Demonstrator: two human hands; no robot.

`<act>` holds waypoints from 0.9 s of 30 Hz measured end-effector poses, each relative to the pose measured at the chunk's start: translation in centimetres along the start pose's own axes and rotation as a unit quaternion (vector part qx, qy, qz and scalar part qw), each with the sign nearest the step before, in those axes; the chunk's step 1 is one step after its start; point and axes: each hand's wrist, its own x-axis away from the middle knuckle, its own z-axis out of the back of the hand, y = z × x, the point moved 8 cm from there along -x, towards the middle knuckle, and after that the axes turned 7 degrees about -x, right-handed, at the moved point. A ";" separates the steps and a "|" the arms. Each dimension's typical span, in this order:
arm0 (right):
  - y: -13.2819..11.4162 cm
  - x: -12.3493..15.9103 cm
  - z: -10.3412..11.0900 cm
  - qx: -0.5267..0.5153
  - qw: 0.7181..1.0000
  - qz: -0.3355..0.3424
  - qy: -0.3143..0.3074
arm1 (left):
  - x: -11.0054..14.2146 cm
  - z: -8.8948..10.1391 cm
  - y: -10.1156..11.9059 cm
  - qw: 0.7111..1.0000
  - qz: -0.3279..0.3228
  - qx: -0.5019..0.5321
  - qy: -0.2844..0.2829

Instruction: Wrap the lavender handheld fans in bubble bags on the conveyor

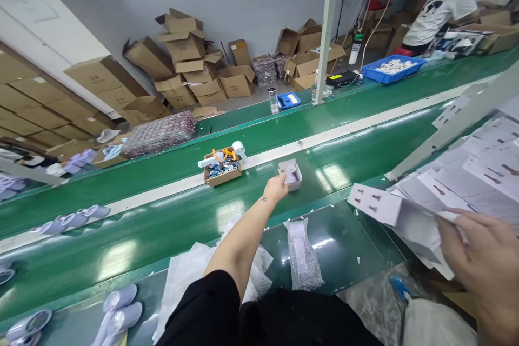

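Observation:
My left hand (277, 187) stretches forward to a small open white box (295, 185) standing on the green conveyor. Its fingers are closed at the box's left side, over pale contents; exactly what they pinch is hidden. On the right, my right hand (476, 259) grips a white printed carton (375, 204) with small product pictures on its end; the hand is slightly blurred. Between my arms, a bubble-wrapped pack (302, 257) lies on the near green surface. White wrapping bags (188, 267) lie partly under my left forearm.
A cardboard box of small parts (223, 177) stands on the belt's divider. Pale lilac shower-head-like pieces (121, 316) lie at lower left, more (77, 219) beyond. Flat white cartons (478, 173) pile up at right. Across the line, a person (433, 16) sits near a blue tray (391, 70).

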 end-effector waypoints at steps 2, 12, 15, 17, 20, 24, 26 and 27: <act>-2.7 -0.9 -3.1 -0.045 0.997 0.053 -0.046 | -1.4 0.4 -0.8 1.000 0.009 -0.005 -0.006; -3.0 3.0 -17.9 -0.191 0.949 -0.036 -0.249 | 11.3 -7.4 8.9 0.910 -0.386 -0.144 -0.044; -3.0 4.2 -18.6 -0.232 0.929 -0.118 -0.262 | 18.3 -14.6 11.0 0.833 -0.513 -0.190 -0.087; -4.0 4.7 -17.7 -0.302 0.915 -0.121 -0.240 | 20.1 -16.6 11.3 0.818 -0.536 -0.193 -0.079; -5.5 5.6 -15.2 -0.359 0.914 -0.080 -0.169 | 19.8 -14.9 11.1 0.828 -0.537 -0.148 -0.071; -6.0 8.1 -15.2 -0.301 0.926 -0.038 -0.225 | 15.8 -7.4 8.3 0.932 -0.354 -0.046 -0.061; -5.5 9.6 -16.7 -0.260 0.918 -0.036 -0.296 | 14.1 -2.7 5.4 0.978 -0.190 0.083 -0.013; -5.0 10.2 -17.5 -0.250 0.913 -0.041 -0.320 | 13.8 -0.8 4.0 0.979 -0.116 0.165 0.012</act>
